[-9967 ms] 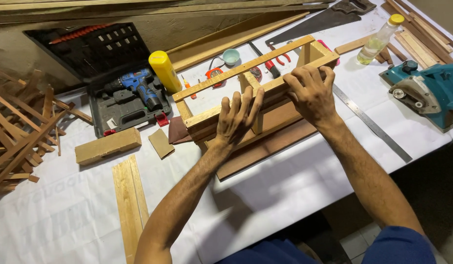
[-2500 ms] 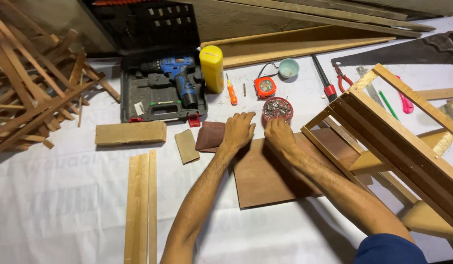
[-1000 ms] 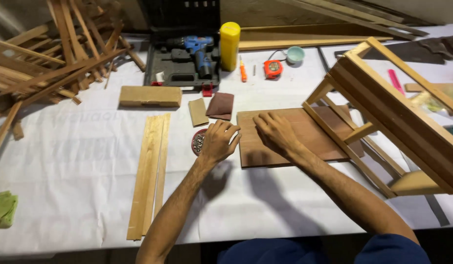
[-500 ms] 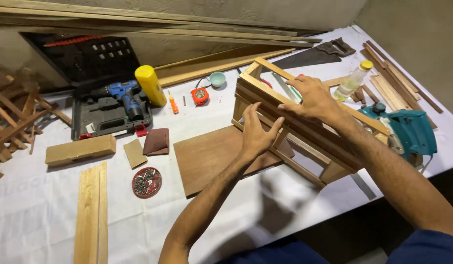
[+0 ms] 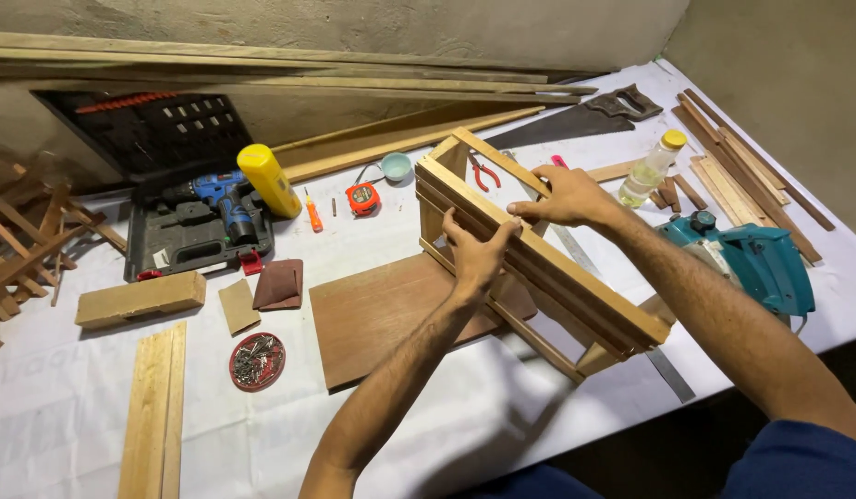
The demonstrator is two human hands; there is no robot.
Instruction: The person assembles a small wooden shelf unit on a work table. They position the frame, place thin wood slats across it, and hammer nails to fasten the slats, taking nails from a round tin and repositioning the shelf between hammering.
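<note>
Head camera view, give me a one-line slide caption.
Both hands, left hand and right hand, grip a wooden frame standing on a cluttered workbench.

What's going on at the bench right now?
A person grips a wooden frame with both hands: left hand on its near top rail, right hand on the far rail. The frame stands on the table, partly over a brown board. A drill case, screw dish and teal saw lie around it.

woodworking shop: handsaw [image 5: 585, 115], drill [image 5: 220, 199], timber offcuts [image 5: 26, 249]
</note>
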